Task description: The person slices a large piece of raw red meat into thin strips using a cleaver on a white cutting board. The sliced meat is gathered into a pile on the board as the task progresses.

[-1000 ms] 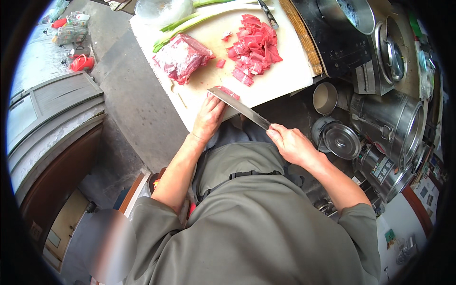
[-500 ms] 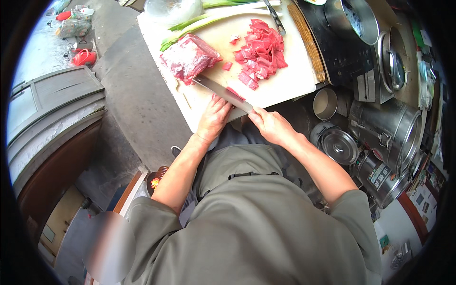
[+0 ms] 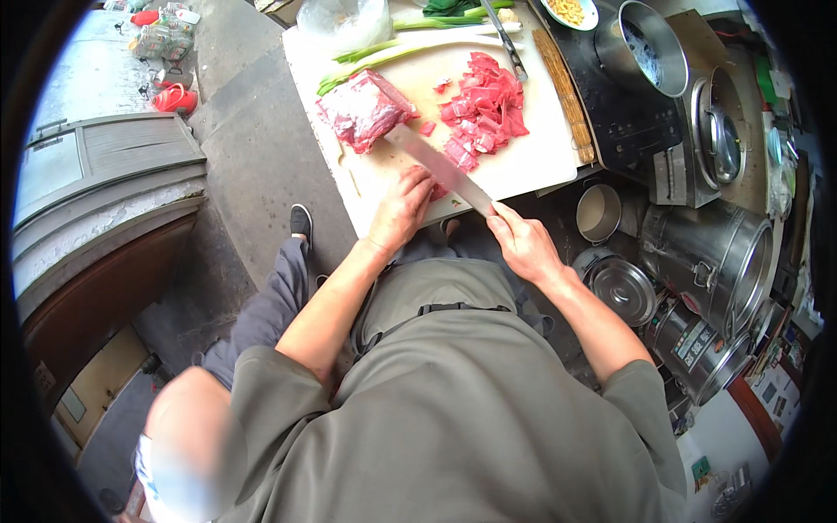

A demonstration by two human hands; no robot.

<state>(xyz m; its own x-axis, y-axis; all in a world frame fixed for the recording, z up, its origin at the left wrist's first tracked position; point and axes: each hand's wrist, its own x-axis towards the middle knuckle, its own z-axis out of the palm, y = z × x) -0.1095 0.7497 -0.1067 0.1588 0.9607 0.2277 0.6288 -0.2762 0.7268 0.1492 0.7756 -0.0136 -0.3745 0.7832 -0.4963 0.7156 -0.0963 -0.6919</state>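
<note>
My right hand (image 3: 526, 244) is closed round the handle of a long wide-bladed knife (image 3: 440, 167). The blade slants across the near part of a white cutting board (image 3: 370, 185), its tip by a large chunk of raw meat (image 3: 359, 113). My left hand (image 3: 403, 207) has its fingers curled against a small strip of red meat (image 3: 438, 192) beside the blade; the hand and knife partly hide this strip. Beyond the blade, to the right, lies a pile of sliced raw meat (image 3: 485, 105). A small meat scrap (image 3: 426, 128) sits between chunk and pile.
Green onions (image 3: 392, 54), a clear plastic bag (image 3: 344, 22) and a black-handled knife (image 3: 507, 45) lie on the board's far part. At right are a bamboo mat (image 3: 562, 87), a black cooktop (image 3: 632, 122) and metal pots (image 3: 706, 253). Another person's leg (image 3: 270, 292) is at left.
The knife blade and right hand have shifted slightly right and nearer me. My left fingers have curled in more. Another person has come further into view at left.
</note>
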